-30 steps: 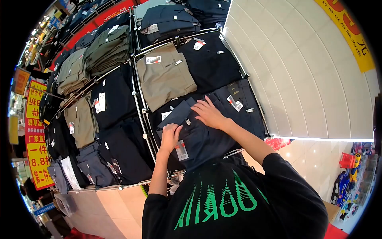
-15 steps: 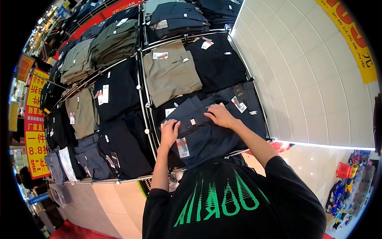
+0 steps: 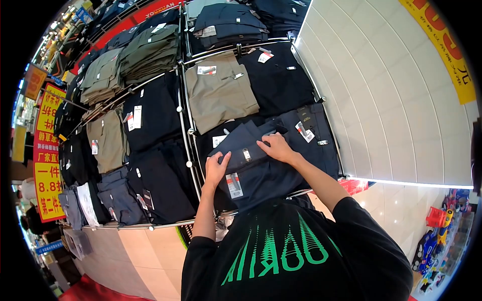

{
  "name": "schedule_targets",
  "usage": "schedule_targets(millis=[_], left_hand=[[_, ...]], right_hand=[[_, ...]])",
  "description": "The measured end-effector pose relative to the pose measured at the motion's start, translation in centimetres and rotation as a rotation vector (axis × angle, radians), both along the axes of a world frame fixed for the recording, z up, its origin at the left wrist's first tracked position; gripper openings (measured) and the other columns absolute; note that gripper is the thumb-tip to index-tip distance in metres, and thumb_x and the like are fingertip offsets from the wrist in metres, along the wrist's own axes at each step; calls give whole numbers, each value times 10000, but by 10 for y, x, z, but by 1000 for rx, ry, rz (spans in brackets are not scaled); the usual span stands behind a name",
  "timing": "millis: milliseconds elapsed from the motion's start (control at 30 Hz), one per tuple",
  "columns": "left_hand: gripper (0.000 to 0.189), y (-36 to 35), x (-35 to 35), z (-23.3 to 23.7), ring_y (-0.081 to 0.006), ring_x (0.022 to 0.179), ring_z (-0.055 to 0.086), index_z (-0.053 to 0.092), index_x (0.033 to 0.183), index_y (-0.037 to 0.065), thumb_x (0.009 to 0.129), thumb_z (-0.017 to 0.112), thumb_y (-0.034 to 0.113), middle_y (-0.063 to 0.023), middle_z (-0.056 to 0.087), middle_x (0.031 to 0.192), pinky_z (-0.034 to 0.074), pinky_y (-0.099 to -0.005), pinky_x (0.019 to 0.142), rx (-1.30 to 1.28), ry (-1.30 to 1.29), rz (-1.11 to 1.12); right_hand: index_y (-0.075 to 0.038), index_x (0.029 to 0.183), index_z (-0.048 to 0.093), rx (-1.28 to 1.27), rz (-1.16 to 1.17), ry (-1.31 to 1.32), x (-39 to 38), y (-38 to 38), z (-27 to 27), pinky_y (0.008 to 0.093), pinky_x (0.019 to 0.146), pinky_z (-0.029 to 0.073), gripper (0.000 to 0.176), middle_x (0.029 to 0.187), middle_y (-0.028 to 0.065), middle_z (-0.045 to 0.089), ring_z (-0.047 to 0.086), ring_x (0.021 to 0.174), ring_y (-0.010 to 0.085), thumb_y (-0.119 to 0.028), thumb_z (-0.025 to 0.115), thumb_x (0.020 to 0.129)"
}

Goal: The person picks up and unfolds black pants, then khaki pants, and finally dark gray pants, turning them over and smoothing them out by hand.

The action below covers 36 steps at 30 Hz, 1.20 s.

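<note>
Left of the dark navy folded fabric trousers, a chrome metal shelf rail blocks passage; right, a white tiled wall; beyond, folded khaki trousers. Space above them is open.

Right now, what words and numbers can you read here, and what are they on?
"8.8" and "一件": red and yellow sign, far left.
"元": yellow banner on the white wall; its other characters are cut off.
"XUAN", seemingly: red banner at the top edge.
Green letters on the black shirt: too stylised to read.
Tags on the navy trousers: too small.
</note>
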<state>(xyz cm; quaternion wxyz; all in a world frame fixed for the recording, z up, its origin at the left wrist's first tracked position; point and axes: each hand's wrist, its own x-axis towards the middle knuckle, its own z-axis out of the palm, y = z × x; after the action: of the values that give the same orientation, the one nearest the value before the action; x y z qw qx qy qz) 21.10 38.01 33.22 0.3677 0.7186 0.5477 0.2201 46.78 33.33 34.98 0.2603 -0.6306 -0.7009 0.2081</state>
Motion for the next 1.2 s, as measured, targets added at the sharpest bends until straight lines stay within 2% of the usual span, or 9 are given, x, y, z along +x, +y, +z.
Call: schedule_targets(millis=[167,300,433,467,700,833,967,1000,1200], left_hand=[[348,-7,-1,-7,-384,659,530,539,718,6,870,600,313,-197,576,677,436,-422,617,175,57,-18],[279,-14,-8,-5,-363,596,503,506,671,22,859,612,199,-164,519,605,406,-430,570,470,70,-137],[194,-23,-20,-3,-311,664,493,524,707,22,798,659,127,-125,517,696,394,-389,639,605,77,-272],[144,-28,-25,0,-289,750,513,560,765,23,768,677,108,-108,530,769,398,-369,702,604,87,-265],[204,-36,-42,19,-272,892,524,584,814,35,701,733,117,-85,541,879,395,-384,810,673,111,-181],[258,-37,-48,17,-278,923,520,578,839,41,683,756,142,-78,547,927,391,-376,823,574,118,-102],[275,-30,-50,19,-236,710,517,547,871,16,712,754,101,-89,543,932,431,-307,626,270,-115,-50],[266,-30,-50,21,-192,588,465,538,879,7,732,746,83,-85,536,890,408,-283,545,273,-126,-47],[241,-29,-49,16,-175,548,439,533,849,-7,763,727,107,-81,482,739,393,-298,527,131,-65,-12]], right_hand=[[-48,707,527,49,30,-72,-8,0,-1,395,692,420,270,670,160,594,586,687,333,-245,545,890],[-72,695,508,173,90,-183,1,-2,-3,375,688,404,261,616,118,542,553,644,297,-247,584,874],[-91,702,504,313,178,-294,15,-15,0,350,717,381,232,639,65,482,501,671,240,-231,620,846],[-95,709,509,331,198,-318,20,-19,0,344,727,375,218,656,55,470,489,687,227,-224,625,840],[-84,843,595,395,209,-316,32,-39,4,366,825,362,125,801,40,528,507,833,212,-199,635,813],[-81,852,607,413,122,-362,36,-41,24,383,843,353,166,887,47,551,508,892,214,-214,674,777],[-67,826,586,304,45,-324,45,-41,24,342,740,416,184,893,57,539,546,832,238,-223,675,785],[-54,806,559,226,22,-232,46,-41,21,344,659,452,207,867,83,534,569,743,272,-232,663,802],[-28,794,515,81,-58,-98,46,-39,18,377,668,459,230,833,133,526,557,731,326,-219,638,830]])
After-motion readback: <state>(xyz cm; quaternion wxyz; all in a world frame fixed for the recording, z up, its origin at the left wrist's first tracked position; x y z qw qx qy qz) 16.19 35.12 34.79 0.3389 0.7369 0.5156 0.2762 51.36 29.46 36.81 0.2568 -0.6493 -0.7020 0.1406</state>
